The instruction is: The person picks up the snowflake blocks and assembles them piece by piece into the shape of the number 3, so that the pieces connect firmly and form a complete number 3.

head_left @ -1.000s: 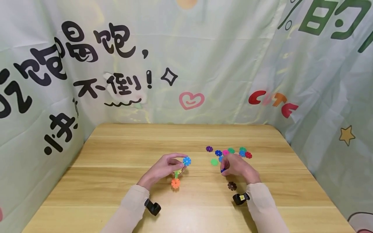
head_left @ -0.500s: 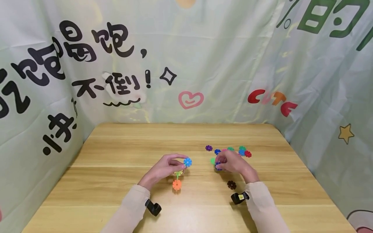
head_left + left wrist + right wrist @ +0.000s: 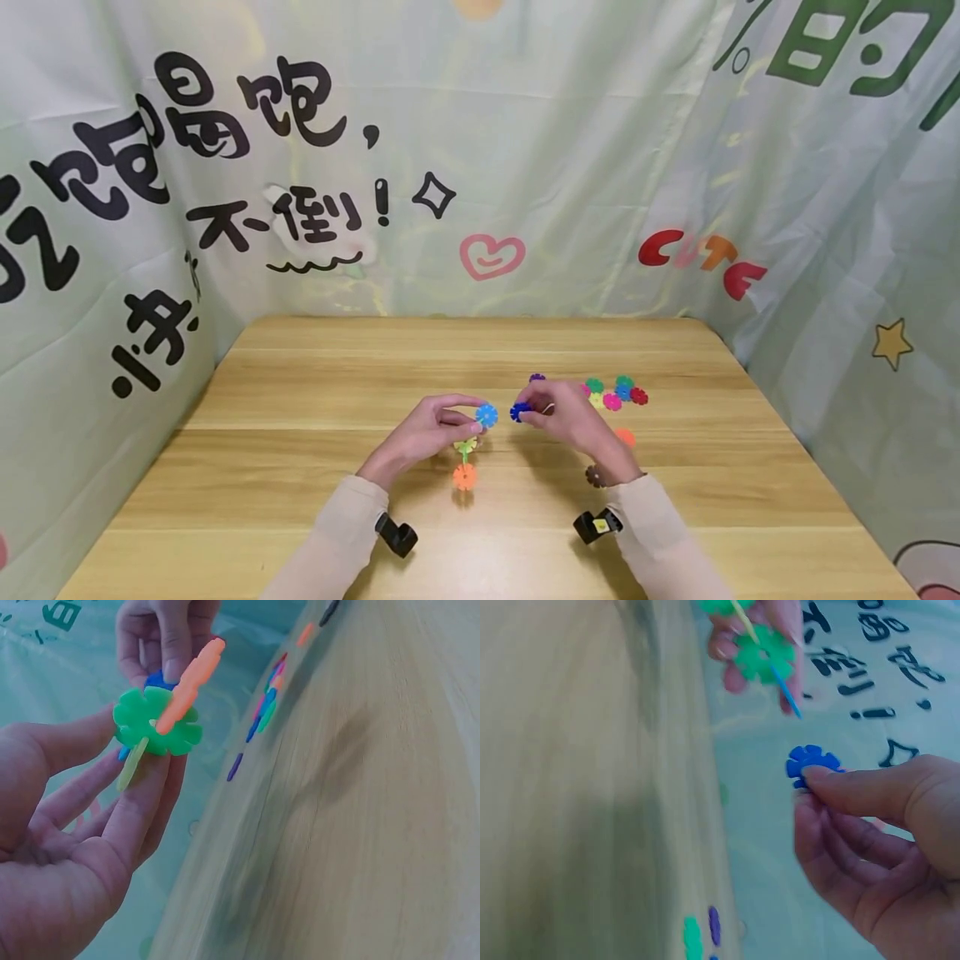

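My left hand (image 3: 423,429) pinches a short chain of slotted plastic snowflake discs, held above the table. At its top is a light blue disc (image 3: 487,416), facing the other hand; yellow and green ones follow below, and an orange disc (image 3: 464,477) hangs at the bottom. The left wrist view shows a green disc (image 3: 146,712) of this chain up close, with the orange one slotted into it. Between thumb and fingers my right hand (image 3: 573,421) pinches a single dark blue snowflake disc (image 3: 810,759). A small gap separates it from the light blue disc.
Several loose discs lie at the right back of the wooden table (image 3: 337,367), among them a pink disc (image 3: 612,402) and a red disc (image 3: 639,396). An orange disc (image 3: 626,437) and a brown disc (image 3: 594,476) lie by my right forearm. A printed cloth (image 3: 570,167) hangs behind.
My right hand has moved left from the loose discs, carrying the dark blue disc up close to the chain. The left hand has shifted only slightly right.
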`<state>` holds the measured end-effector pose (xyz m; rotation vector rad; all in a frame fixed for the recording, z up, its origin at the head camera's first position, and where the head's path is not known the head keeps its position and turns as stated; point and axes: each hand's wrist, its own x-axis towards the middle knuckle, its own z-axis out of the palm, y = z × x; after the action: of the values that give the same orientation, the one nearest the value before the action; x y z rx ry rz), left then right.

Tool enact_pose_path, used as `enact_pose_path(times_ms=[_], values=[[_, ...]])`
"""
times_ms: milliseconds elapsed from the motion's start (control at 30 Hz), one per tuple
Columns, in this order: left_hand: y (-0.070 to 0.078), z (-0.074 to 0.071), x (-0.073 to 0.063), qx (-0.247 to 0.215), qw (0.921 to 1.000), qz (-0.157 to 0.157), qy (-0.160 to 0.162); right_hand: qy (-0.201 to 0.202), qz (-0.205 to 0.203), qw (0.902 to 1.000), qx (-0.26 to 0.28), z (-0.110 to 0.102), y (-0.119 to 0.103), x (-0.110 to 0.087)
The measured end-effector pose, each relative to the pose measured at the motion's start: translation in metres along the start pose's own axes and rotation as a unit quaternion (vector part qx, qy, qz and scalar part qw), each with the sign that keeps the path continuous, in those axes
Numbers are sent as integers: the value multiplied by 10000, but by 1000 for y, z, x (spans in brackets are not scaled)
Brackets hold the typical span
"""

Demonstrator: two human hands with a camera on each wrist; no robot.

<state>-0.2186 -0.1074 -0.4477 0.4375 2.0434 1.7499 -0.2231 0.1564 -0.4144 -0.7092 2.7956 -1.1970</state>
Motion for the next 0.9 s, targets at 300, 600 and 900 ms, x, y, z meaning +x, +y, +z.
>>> enact_pose_path(times_ms=[300,600,900], values=[[-1,2,1,-52,10000,45,-15,398,-308,9987,98,17,-11,1],[-4,3,4,138,9994,303,-138,398,-527,9978,25,22,-10,2],[-5,3,6,217,9978,567,-276,669,-920,9935,-24,29,-9,5]])
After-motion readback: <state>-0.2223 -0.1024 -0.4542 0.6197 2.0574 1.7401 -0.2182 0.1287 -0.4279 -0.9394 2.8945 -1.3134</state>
